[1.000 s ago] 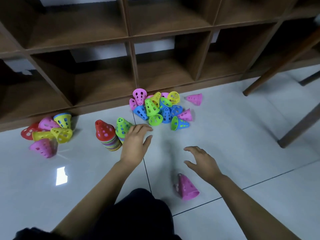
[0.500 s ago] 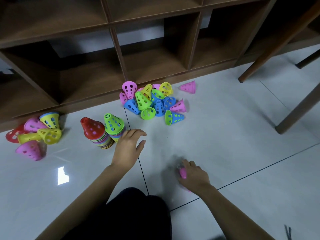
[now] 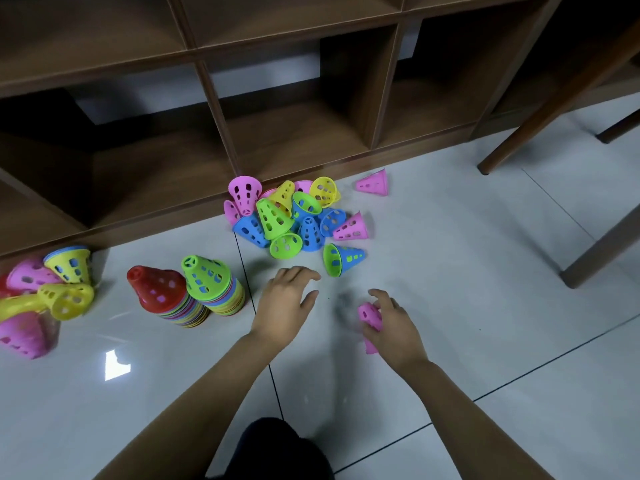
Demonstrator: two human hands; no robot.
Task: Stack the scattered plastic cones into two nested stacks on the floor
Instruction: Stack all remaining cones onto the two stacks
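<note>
Two nested cone stacks stand side by side on the white floor: one topped by a red cone, the other by a green cone. My right hand grips a pink cone just above the floor, its fingers partly hiding it. My left hand hovers open between the stacks and a loose pile of pink, yellow, green and blue cones by the shelf. A blue cone with a green one inside lies just ahead of my left fingertips.
A smaller heap of pink and yellow cones lies at the far left. A lone pink cone lies beyond the pile. A wooden cubby shelf runs along the back. Wooden furniture legs stand at right.
My right hand dropped onto the pink cone lying on the floor, took hold of it and has lifted it slightly. My left hand drifted right, away from the green-topped stack.
</note>
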